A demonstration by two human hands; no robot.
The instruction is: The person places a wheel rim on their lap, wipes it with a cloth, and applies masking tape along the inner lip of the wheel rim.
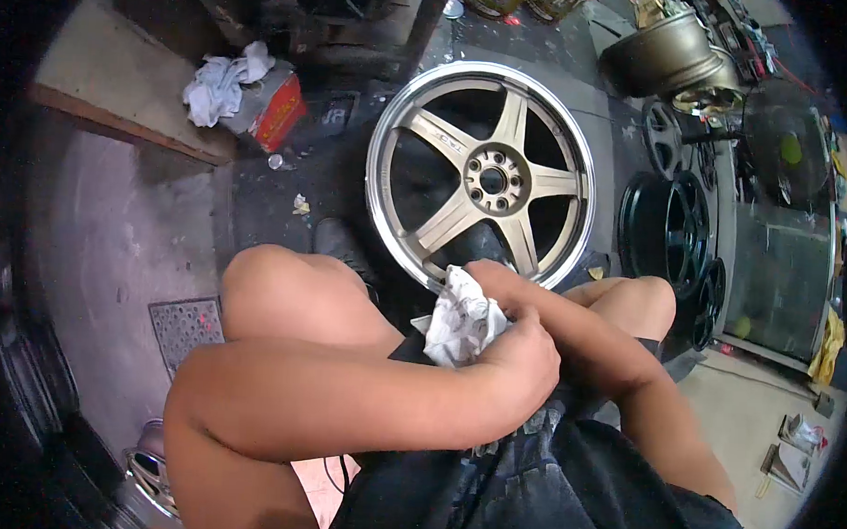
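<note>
Left hand: ours (520, 356) curls closed around the white cloth, fingers partly hidden.
Right hand: ours (490, 279) is behind the cloth; we cannot tell how far it is open or what it holds.
White cloth (461, 320): at six o'clock from the five-spoke wheel's (514, 123) hub.
Red box (279, 115): between nine and ten o'clock from that hub.

Left forearm (344, 392) lying across the front of the body, elbow flexed, left hand (521, 356) curled inward, right forearm (589, 322) angled forward and inward, right hand (490, 278) positioned just beyond the left (fingers largely hidden).
</note>
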